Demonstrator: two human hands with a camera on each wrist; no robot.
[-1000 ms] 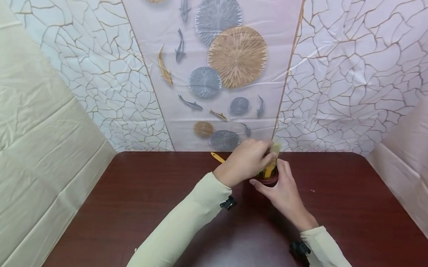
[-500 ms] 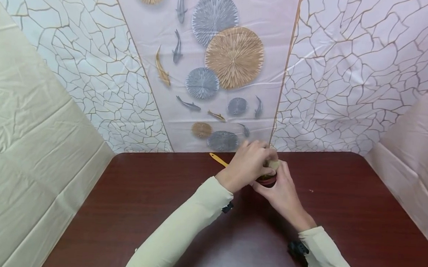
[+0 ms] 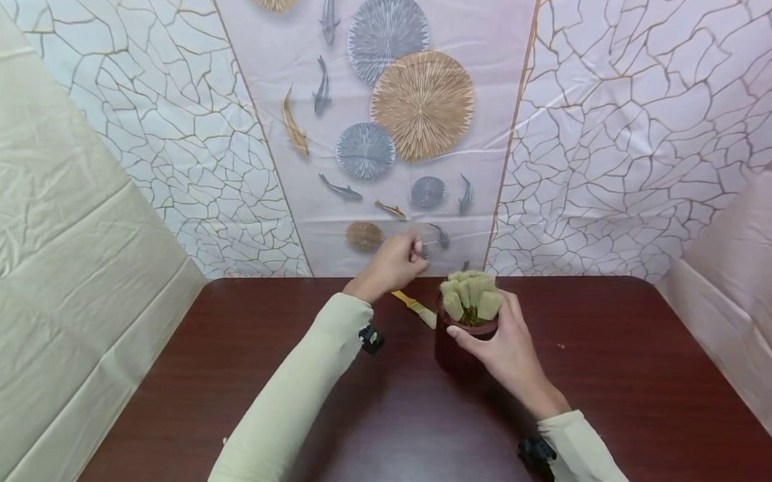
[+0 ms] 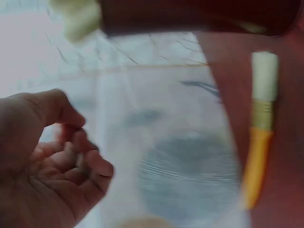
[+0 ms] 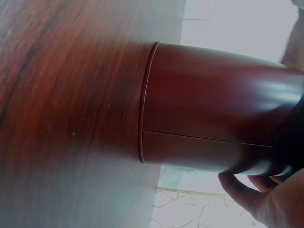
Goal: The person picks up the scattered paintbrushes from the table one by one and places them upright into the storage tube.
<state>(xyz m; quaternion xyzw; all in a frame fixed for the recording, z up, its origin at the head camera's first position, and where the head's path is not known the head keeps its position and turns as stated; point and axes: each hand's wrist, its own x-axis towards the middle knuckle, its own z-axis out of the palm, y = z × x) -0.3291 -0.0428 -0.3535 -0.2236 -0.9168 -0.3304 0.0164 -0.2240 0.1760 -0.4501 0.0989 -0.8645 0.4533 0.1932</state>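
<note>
A dark red cylindrical holder [image 3: 457,353] stands on the table with several paintbrushes [image 3: 471,289] in it, pale bristles up. My right hand [image 3: 515,353] grips it near the rim; in the right wrist view the holder's smooth side [image 5: 209,104] fills much of the picture. My left hand [image 3: 390,264] is left of the holder, raised near the table's back edge. In the left wrist view its fingers are loosely curled, with nothing between them. Close by lies one paintbrush [image 3: 417,309] with a yellow handle, bristles pointing toward the holder; the left hand does not touch it.
The dark red-brown table [image 3: 225,378] ends at a patterned cloth backdrop [image 3: 424,106]. Plain cream cloth [image 3: 55,270] hangs along the left side. A tiny pale speck [image 3: 561,346] lies on the table right of the holder.
The left hand let go of a paintbrush, now bristles-up among the others in the holder, and moved left toward the loose one. The right hand has kept its grip on the holder.
</note>
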